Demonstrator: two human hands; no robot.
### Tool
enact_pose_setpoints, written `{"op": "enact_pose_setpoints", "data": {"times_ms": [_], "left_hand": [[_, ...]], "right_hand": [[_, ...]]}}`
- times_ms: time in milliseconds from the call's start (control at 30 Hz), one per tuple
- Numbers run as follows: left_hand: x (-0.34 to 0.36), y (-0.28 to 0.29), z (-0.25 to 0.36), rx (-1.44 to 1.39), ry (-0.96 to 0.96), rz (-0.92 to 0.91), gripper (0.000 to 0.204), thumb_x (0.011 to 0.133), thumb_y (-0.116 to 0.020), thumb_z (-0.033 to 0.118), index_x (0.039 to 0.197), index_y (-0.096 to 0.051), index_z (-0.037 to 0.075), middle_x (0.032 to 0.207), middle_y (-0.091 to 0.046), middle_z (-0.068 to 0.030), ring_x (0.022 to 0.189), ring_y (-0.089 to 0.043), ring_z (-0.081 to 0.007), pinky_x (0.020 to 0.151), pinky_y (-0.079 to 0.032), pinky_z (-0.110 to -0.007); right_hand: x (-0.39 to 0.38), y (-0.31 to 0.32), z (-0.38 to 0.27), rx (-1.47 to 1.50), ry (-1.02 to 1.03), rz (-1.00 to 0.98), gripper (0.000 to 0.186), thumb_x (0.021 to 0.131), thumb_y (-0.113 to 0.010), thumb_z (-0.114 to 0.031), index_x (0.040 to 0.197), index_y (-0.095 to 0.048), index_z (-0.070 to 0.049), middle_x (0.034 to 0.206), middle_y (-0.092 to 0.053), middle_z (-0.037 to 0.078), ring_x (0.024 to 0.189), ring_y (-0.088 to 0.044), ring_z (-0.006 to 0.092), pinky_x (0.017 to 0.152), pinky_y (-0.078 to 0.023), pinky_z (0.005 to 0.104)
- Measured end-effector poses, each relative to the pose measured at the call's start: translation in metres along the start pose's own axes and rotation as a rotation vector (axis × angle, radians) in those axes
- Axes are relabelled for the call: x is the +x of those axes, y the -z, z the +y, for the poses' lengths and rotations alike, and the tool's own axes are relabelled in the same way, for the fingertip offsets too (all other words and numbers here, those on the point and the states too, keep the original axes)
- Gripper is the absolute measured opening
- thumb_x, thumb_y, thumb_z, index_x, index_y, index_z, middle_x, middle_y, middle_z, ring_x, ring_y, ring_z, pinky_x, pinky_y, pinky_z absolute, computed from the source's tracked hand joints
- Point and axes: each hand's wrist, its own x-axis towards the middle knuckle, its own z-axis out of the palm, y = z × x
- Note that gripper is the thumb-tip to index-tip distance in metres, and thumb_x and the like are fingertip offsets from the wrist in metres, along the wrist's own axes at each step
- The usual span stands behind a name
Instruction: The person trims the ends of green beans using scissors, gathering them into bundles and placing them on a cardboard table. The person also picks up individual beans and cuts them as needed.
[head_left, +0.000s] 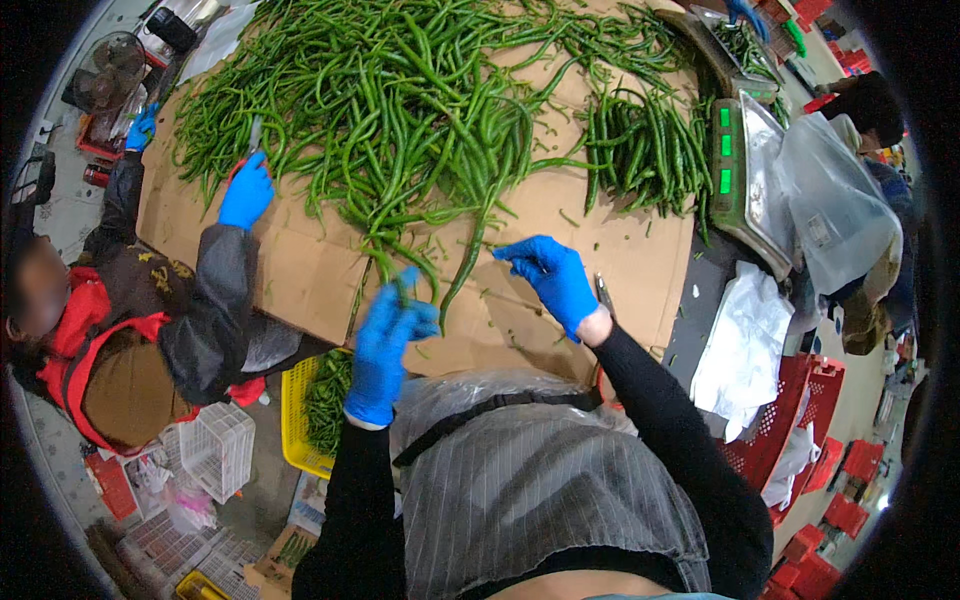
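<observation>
Long green chillies (400,120), heaped on cardboard (640,265) beyond both hands; best handled lightly, few at once, to avoid snapping. Left hand (380,345): raised beside chilli tips, blurred, grip indeterminable. Right hand (555,280): angled inward, fingertips gathered toward thumb, contents indeterminable.

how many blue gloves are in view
5: the left hand and right hand at centre each wear one; the co-worker at left has a nearer glove and farther glove; one top-right glove. More may be hidden.
</observation>
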Motion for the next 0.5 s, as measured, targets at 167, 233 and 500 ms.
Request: {"op": "enact_pose_setpoints", "data": {"times_ms": [167,233,500], "left_hand": [[-0.005,0.013,0.017,-0.055,-0.183,0.307,0.038,0.095,-0.044,0.012,0.133,-0.045,0.003,0.099,-0.063,-0.0093,0.078,-0.058,-0.0127,0.076,-0.049,-0.027],[-0.002,0.011,0.015,-0.123,-0.157,0.3,0.039,0.095,-0.045,0.011,0.133,-0.044,0.003,0.101,-0.063,-0.0099,0.082,-0.059,-0.014,0.077,-0.049,-0.028],[0.009,0.009,-0.013,-0.249,-0.116,0.307,0.038,0.095,-0.045,0.01,0.133,-0.045,0.004,0.112,-0.061,-0.012,0.097,-0.061,-0.0198,0.086,-0.049,-0.034]], "right_hand": [[0.036,-0.048,0.015,-0.618,0.434,-0.154,0.031,0.082,-0.055,-0.008,0.112,-0.06,-0.012,0.113,-0.059,0.013,0.096,-0.058,0.0327,0.078,-0.049,0.0425],[0.043,-0.053,0.035,-0.704,0.318,-0.236,0.027,0.083,-0.055,-0.01,0.109,-0.061,-0.014,0.114,-0.059,0.012,0.094,-0.058,0.0316,0.074,-0.05,0.042],[0.008,-0.009,-0.072,-0.066,0.247,-0.082,0.03,0.083,-0.063,-0.01,0.114,-0.063,-0.013,0.099,-0.064,0.012,0.087,-0.059,0.0313,0.073,-0.05,0.037]]}}
